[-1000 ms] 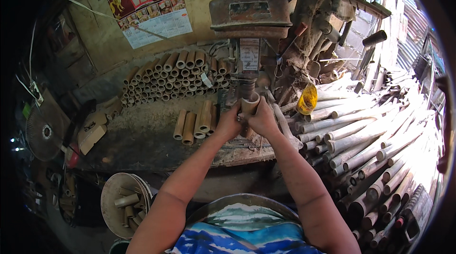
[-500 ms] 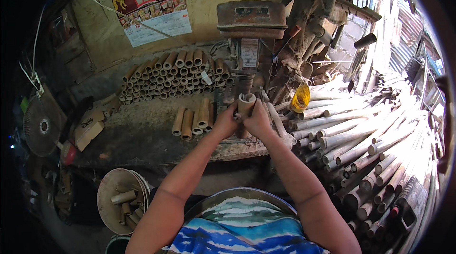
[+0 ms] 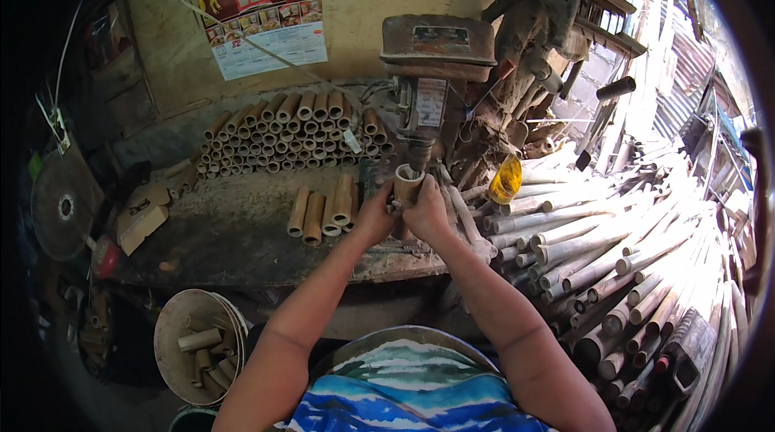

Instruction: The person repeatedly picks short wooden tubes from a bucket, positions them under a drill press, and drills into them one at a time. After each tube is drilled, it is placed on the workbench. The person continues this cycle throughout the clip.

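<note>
A short bamboo tube (image 3: pixel 406 188) stands nearly upright at the front of the drill press (image 3: pixel 438 48), its open end up, just below and in front of the spindle (image 3: pixel 420 151); whether a bit enters the bore is too small to tell. The left hand (image 3: pixel 375 218) and the right hand (image 3: pixel 429 214) grip it from either side, fingers clamped around its wall — the tube's lower end shows beneath them, though whether it rests on anything cannot be told.

Just left of the hands, a small group of cut bamboo tubes (image 3: pixel 312 218) lies on the dusty workbench (image 3: pixel 218 226). Behind these rises a stack of similar tubes (image 3: pixel 282 135), most of their round ends facing forward. A calendar (image 3: pixel 270 48) hangs on the wall above.

At the bench's left end are a torn cardboard box (image 3: pixel 144 226) and a round fan (image 3: pixel 66 206); below, a pale bucket (image 3: pixel 167 335) holds bamboo offcuts (image 3: pixel 200 341). To the right — beyond a yellow plastic container (image 3: pixel 506 180) — long bamboo poles (image 3: pixel 581 250) lie heaped.
</note>
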### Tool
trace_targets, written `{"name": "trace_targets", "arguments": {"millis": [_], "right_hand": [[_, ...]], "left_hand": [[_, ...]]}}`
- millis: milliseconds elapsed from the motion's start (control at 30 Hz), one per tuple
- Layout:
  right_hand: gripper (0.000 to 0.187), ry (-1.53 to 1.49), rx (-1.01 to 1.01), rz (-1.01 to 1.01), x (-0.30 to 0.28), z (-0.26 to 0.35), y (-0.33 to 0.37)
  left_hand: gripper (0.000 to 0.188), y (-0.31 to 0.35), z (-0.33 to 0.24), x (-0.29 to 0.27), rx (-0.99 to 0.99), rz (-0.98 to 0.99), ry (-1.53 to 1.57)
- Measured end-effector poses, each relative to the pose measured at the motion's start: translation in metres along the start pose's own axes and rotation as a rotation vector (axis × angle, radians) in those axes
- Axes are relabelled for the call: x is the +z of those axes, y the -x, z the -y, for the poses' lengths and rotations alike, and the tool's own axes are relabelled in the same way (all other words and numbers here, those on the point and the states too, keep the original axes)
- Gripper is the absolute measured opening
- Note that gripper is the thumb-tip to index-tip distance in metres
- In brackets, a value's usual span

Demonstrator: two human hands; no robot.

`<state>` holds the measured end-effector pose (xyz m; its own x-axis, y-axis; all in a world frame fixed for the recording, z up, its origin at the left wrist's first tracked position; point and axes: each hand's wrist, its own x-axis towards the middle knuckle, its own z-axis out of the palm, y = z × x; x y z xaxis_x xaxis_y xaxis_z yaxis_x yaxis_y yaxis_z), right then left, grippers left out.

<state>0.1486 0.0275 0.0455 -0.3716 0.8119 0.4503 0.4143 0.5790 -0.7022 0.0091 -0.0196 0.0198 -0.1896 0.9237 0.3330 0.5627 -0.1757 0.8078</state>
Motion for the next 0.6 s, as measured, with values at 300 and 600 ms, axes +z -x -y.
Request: {"name": "trace_targets", "arguments": {"millis": [300, 600], "right_hand": [[0.055, 0.017, 0.000, -0.083, 0.016, -0.002, -0.011], [0.055, -0.002, 0.023, -0.077, 0.009, -0.008, -0.019]], "left_hand": [[0.063, -0.013, 0.024, 0.002, 0.141, -0.131, 0.014], [0.066, -0.017, 0.009, 0.004, 0.017, -0.088, 0.016]]}}
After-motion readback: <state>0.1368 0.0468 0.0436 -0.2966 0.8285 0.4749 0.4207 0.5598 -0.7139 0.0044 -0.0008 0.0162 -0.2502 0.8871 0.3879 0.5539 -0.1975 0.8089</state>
